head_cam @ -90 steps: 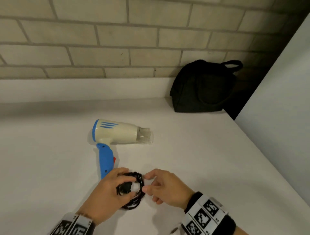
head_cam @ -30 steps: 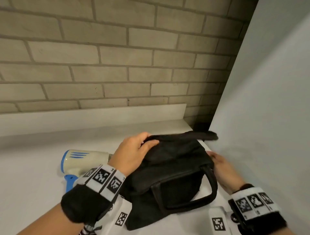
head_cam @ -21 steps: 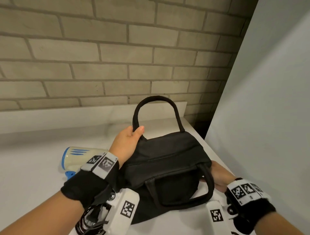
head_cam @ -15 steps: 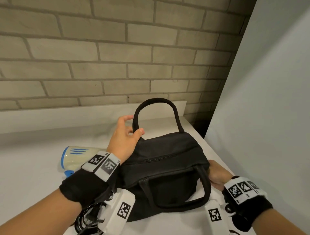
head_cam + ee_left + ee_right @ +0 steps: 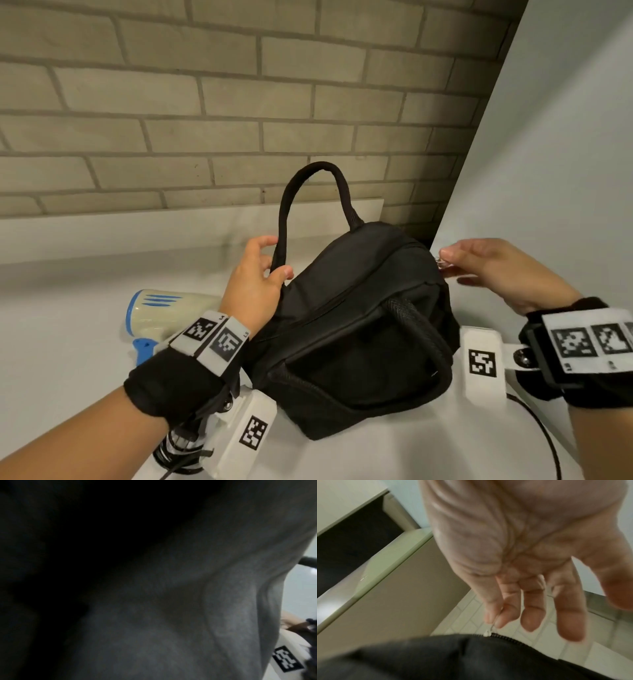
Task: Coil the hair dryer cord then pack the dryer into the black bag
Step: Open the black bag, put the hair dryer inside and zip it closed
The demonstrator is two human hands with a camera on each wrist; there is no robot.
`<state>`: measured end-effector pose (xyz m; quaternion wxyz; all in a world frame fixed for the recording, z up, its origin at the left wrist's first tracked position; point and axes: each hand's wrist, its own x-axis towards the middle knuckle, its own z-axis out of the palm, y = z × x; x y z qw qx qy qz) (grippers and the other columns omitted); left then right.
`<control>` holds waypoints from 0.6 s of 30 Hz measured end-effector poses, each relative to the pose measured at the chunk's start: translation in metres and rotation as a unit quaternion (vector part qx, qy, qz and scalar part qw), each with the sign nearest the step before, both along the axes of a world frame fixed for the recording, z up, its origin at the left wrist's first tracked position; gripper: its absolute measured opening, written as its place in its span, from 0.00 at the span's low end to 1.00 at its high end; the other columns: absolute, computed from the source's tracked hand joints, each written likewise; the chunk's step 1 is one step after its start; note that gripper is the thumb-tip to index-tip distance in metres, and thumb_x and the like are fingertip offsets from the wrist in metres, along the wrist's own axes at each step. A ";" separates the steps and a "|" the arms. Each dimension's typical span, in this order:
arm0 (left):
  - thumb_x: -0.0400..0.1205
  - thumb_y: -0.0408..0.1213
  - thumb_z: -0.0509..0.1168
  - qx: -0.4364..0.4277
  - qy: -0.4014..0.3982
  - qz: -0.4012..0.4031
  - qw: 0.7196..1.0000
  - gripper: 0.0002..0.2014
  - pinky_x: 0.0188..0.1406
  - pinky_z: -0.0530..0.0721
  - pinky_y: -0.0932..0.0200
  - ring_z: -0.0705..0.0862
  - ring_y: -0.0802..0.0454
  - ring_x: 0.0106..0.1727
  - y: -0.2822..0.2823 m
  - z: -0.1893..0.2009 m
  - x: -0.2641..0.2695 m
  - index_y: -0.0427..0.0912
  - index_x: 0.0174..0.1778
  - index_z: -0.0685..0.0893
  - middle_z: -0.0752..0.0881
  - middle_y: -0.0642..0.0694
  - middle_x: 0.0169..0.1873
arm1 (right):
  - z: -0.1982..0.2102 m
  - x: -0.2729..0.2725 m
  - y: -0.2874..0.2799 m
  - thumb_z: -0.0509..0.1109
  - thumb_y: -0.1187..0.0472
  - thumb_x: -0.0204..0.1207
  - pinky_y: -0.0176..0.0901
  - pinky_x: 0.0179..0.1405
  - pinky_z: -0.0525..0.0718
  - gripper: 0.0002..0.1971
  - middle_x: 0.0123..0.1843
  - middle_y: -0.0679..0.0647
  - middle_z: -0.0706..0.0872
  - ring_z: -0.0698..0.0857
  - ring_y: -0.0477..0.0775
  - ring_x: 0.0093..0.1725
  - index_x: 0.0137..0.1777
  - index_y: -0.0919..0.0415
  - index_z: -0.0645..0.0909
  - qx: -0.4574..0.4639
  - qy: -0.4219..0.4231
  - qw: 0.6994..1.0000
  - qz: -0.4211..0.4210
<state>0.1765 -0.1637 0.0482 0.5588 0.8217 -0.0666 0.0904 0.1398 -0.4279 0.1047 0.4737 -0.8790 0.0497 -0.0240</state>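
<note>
The black bag (image 5: pixel 359 325) stands on the white counter (image 5: pixel 68 359), zipped, with one handle upright and the other lying on its front. My left hand (image 5: pixel 275 257) grips the base of the upright handle (image 5: pixel 284 219). At the bag's far right end, my right hand (image 5: pixel 443 258) pinches the metal zipper pull (image 5: pixel 488 633). The cream and blue hair dryer (image 5: pixel 164 315) lies left of the bag, partly behind my left wrist. Its coiled cord (image 5: pixel 178 452) sits under that wrist. Bag fabric (image 5: pixel 188 601) fills the left wrist view.
A brick wall (image 5: pixel 239 102) with a white ledge runs along the back. A pale side panel (image 5: pixel 565 171) stands close on the right, with a dark gap beside the counter's far corner. A thin black cable (image 5: pixel 544 442) curves over the counter at lower right.
My right hand has left the bag's near right side and risen to the zipper pull. The left hand has closed round the upright handle's base. The bag has turned slightly.
</note>
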 end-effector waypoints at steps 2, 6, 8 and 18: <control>0.79 0.33 0.62 0.003 -0.005 0.006 1.000 0.19 0.35 0.76 0.67 0.83 0.54 0.38 0.001 0.002 -0.002 0.49 0.64 0.67 0.82 0.55 0.36 | 0.004 -0.001 0.001 0.62 0.56 0.78 0.42 0.46 0.72 0.12 0.37 0.47 0.82 0.79 0.46 0.42 0.34 0.52 0.79 -0.108 -0.024 0.994 0.007; 0.79 0.33 0.61 0.037 -0.050 0.011 0.998 0.20 0.41 0.76 0.65 0.83 0.52 0.44 0.007 0.016 -0.007 0.49 0.66 0.67 0.83 0.47 0.47 | -0.007 0.002 0.003 0.62 0.54 0.78 0.43 0.49 0.69 0.10 0.37 0.48 0.80 0.76 0.42 0.39 0.42 0.58 0.81 -0.137 -0.009 0.991 -0.008; 0.80 0.33 0.60 0.099 -0.075 0.011 0.992 0.20 0.49 0.72 0.62 0.82 0.46 0.55 0.006 0.019 -0.011 0.48 0.67 0.66 0.83 0.41 0.55 | -0.018 0.006 0.008 0.61 0.53 0.79 0.42 0.41 0.72 0.13 0.38 0.53 0.82 0.77 0.45 0.38 0.43 0.62 0.81 -0.159 0.010 0.987 0.006; 0.80 0.32 0.59 0.249 -0.078 0.007 0.965 0.21 0.41 0.77 0.47 0.84 0.38 0.46 0.008 0.007 -0.003 0.47 0.68 0.63 0.86 0.38 0.52 | -0.029 0.007 0.023 0.61 0.57 0.79 0.28 0.21 0.71 0.16 0.26 0.50 0.75 0.73 0.39 0.20 0.29 0.58 0.74 0.030 -0.031 0.999 0.007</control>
